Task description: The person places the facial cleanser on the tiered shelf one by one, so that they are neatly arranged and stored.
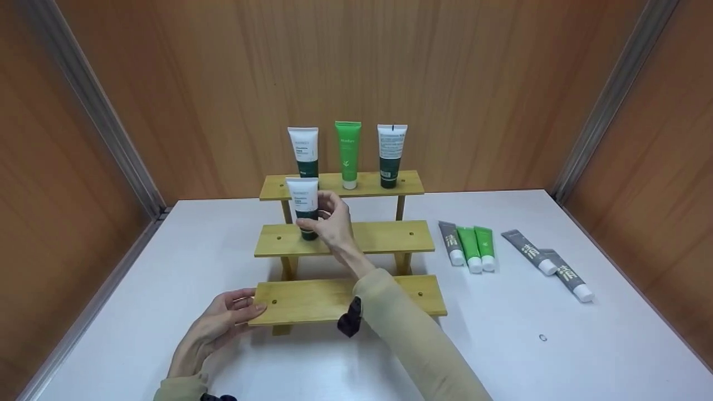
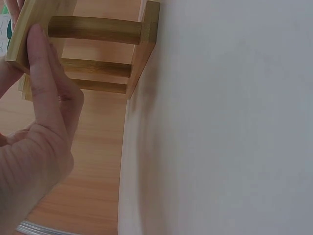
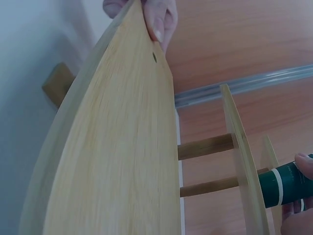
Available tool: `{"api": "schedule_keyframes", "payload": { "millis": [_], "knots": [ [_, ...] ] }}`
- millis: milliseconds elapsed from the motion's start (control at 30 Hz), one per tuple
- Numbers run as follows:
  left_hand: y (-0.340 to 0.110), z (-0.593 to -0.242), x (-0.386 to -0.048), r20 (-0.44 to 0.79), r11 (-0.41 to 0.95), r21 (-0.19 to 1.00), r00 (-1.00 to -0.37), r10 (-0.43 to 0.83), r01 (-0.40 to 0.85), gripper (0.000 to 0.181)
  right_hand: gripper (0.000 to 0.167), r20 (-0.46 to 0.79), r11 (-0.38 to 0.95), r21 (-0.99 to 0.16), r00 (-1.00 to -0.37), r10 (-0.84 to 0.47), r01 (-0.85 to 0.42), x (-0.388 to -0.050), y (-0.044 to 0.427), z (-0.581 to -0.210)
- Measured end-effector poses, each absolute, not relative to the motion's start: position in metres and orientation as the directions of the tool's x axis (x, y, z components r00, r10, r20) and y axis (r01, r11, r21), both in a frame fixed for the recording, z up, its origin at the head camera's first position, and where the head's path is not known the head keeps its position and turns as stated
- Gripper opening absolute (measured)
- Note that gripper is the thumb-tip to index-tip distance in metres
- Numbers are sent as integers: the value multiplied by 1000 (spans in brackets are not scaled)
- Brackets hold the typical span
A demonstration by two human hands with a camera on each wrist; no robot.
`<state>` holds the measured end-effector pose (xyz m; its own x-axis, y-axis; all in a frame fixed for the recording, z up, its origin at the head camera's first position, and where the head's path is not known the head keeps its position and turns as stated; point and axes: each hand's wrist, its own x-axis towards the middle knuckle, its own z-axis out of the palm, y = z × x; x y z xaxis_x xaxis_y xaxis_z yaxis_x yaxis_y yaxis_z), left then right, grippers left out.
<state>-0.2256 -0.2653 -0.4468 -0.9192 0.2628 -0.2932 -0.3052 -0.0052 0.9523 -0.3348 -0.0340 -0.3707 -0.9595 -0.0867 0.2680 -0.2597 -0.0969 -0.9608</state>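
Note:
In the head view a three-tier wooden rack [image 1: 312,298] stands on the white table. My right hand [image 1: 333,223] holds a white and dark green tube [image 1: 304,196] upright, cap down, at the left part of the middle shelf [image 1: 384,236]. The right wrist view shows the tube's green end [image 3: 286,184] against that shelf, fingers around it. My left hand [image 1: 214,323] grips the left end of the bottom shelf, thumb on top; the left wrist view also shows that hand [image 2: 46,117] on the shelf's end. The top shelf [image 1: 365,181] bears three upright tubes, the green one [image 1: 348,153] between two white and dark green ones.
Right of the rack lie a grey tube [image 1: 451,242], two green tubes [image 1: 469,248] side by side, and two more grey tubes [image 1: 526,250] farther right, their ends overlapping. A small ring [image 1: 543,337] lies on the table [image 1: 613,356]. Wood panels [image 1: 223,83] enclose the back and sides.

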Motion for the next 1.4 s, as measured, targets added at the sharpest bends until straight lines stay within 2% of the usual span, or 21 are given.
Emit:
{"api": "schedule_keyframes", "payload": {
  "millis": [300, 500, 633, 800, 1133, 1400],
  "knots": [
    [-267, -446, -226, -280, -31, 954, -921, 271, -299, 72, 63, 310, -45, -951, -931, -193, -307, -326, 1, -365],
    [-267, -445, -227, -275, -32, 955, -917, 288, -296, 71, 60, 372, 10, -920, -880, -295, -393, -311, 61, -358],
    [-267, -444, -227, -282, -26, 953, -916, 284, -301, 70, 54, 413, 95, -881, -851, -326, -464, -305, 113, -358],
    [-266, -444, -227, -300, -14, 949, -916, 266, -315, 73, 48, 436, 239, -831, -854, -284, -503, -301, 181, -366],
    [-265, -446, -225, -311, -15, 945, -915, 258, -326, 77, 41, 467, 515, -719, -873, -140, -468, -292, 307, -414],
    [-267, -447, -226, -290, -21, 951, -915, 279, -308, 72, 44, 348, 695, -661, -936, -50, -283, -279, 376, -445]
  ]
}}
